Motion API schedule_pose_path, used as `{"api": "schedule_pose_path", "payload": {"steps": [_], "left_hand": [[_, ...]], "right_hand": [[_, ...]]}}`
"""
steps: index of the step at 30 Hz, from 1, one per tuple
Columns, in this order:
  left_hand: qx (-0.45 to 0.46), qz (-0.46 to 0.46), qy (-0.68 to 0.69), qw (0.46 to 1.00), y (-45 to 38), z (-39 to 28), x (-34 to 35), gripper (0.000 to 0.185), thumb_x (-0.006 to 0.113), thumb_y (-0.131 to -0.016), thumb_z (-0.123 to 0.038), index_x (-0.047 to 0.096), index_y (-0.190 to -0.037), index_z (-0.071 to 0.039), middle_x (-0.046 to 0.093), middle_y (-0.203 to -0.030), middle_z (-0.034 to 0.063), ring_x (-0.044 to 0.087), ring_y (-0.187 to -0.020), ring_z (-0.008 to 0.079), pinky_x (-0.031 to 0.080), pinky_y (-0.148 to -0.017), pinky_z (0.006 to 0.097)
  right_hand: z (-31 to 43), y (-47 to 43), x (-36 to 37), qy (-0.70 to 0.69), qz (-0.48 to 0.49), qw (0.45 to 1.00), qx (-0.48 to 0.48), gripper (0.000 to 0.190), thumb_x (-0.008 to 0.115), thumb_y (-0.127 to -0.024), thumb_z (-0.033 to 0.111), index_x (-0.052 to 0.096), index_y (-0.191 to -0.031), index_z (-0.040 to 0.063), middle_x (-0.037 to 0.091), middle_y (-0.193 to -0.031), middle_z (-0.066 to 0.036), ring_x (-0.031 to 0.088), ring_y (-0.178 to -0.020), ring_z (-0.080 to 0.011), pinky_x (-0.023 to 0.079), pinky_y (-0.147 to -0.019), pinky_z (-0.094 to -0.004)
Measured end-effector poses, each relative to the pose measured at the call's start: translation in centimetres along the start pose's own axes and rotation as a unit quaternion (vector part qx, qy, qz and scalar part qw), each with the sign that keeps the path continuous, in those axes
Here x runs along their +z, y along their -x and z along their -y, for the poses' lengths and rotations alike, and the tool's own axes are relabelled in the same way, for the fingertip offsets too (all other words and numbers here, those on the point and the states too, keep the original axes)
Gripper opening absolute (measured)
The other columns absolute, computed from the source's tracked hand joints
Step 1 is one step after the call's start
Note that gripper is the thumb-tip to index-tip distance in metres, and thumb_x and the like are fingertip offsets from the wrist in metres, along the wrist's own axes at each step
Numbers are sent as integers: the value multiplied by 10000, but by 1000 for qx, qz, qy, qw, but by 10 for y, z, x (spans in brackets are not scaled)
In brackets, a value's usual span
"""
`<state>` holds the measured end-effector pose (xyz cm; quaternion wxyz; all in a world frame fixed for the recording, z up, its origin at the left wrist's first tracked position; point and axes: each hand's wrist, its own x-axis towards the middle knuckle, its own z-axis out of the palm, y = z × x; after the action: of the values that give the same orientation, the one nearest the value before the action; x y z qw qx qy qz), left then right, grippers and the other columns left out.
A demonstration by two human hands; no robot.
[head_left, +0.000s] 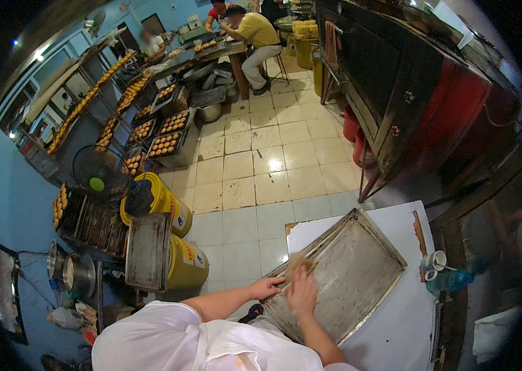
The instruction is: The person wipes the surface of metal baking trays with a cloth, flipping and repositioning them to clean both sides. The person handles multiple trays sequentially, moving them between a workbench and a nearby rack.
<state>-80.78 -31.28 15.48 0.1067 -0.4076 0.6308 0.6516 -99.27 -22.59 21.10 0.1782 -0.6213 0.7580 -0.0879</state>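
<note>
Stacked metal baking trays (353,273) lie at a slant on a white tabletop (381,324) before me. My left hand (266,288) grips the near left rim of the stack, thumb uppermost. My right hand (302,292) is over the top tray near that same edge, shut on a tan, bristly-looking brush (300,268); the hand and brush are blurred, and the brush's exact kind is hard to tell. The top tray's surface is bare, grey and stained. To the right of the trays, a white mug (436,260) stands by the table's edge, beside a teal translucent container (451,280).
Yellow buckets (189,262) stand at left, one bearing more trays (149,252). Behind them are a fan (99,174) and trays of buns (164,144). A large dark oven-like cabinet (372,69) rises at right. Several people sit or stand around a far worktable (187,58).
</note>
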Motion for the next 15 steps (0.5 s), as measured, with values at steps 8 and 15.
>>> {"api": "schedule_pose_path", "payload": {"steps": [8,15], "left_hand": [[116,-28,-65,991,12,-15,0,651,605,-970,-205,339,-1557,-300,655,-1208,38,580,-962,111,498,-867,308],[95,-9,-90,991,8,-11,-2,657,590,-975,-196,321,-1558,-336,556,-1427,71,552,-1154,152,448,-986,317]], "right_hand": [[-214,25,-22,-78,-188,933,297,573,513,-978,308,424,-1459,11,435,-1501,-182,441,-1341,-358,325,-1134,-468],[-229,-64,-19,126,-227,829,495,694,533,-971,374,304,-1530,32,244,-1619,-149,282,-1463,-345,238,-1181,-491]]}}
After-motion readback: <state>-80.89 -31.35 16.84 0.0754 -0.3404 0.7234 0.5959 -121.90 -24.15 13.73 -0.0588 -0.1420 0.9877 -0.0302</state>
